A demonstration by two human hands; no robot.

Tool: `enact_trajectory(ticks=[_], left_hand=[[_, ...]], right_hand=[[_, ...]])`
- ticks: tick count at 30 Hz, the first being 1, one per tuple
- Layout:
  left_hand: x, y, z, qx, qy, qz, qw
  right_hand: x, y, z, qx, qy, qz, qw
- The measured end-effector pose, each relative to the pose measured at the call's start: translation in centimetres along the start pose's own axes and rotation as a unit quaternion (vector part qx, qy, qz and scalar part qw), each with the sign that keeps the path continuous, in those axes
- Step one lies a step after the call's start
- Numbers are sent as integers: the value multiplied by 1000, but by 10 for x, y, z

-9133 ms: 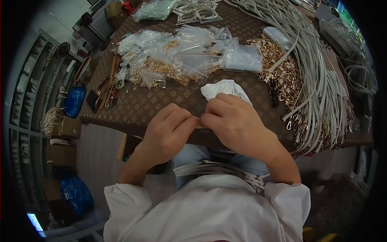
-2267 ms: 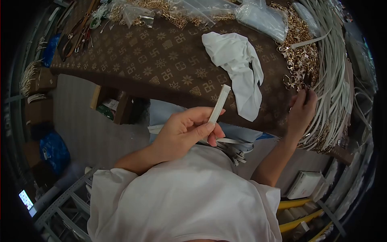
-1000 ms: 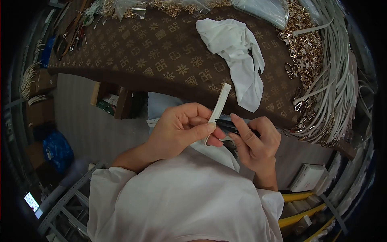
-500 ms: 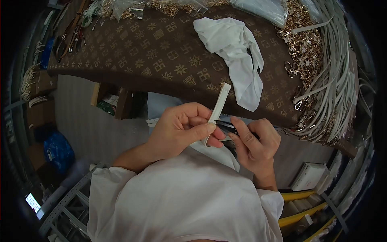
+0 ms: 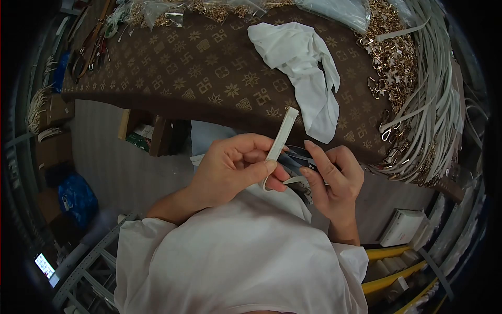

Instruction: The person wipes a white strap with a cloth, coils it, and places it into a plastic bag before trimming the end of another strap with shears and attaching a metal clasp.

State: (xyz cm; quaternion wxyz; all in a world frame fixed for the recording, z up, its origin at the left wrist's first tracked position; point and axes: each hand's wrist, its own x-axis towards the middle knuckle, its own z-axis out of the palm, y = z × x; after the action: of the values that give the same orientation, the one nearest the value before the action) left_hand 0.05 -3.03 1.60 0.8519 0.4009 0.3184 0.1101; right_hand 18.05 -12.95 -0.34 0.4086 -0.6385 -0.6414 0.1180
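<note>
My left hand [image 5: 232, 166] pinches a narrow white strap [image 5: 283, 133] between thumb and fingers. One end of the strap points up toward the table edge, while its lower part curls below the thumb. Held between the thumb and fingers of my right hand [image 5: 337, 180] is a small pair of black thread snips [image 5: 300, 157]. Their two blades are apart and point left at the strap, close to my left fingertips. Just beyond the hands, a crumpled white cloth [image 5: 308, 78] lies on the table.
A brown patterned cloth covers the table [image 5: 209, 78]. Gold clasps [image 5: 389, 57] and a thick bundle of pale straps [image 5: 436, 104] lie at its right side. Leather straps [image 5: 97, 42] rest at the far left. Below are an open box [image 5: 164, 136] and a blue bag [image 5: 77, 199].
The snips have moved back slightly from the strap and their blades have spread apart. My left hand keeps the strap in nearly the same place.
</note>
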Motion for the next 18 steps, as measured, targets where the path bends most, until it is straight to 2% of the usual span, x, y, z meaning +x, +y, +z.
enact_trajectory(ticks=[18], left_hand=[[-2,-1,-1,26,-7,20,999]], right_hand=[[-4,-4,4,-13,4,13,1000]])
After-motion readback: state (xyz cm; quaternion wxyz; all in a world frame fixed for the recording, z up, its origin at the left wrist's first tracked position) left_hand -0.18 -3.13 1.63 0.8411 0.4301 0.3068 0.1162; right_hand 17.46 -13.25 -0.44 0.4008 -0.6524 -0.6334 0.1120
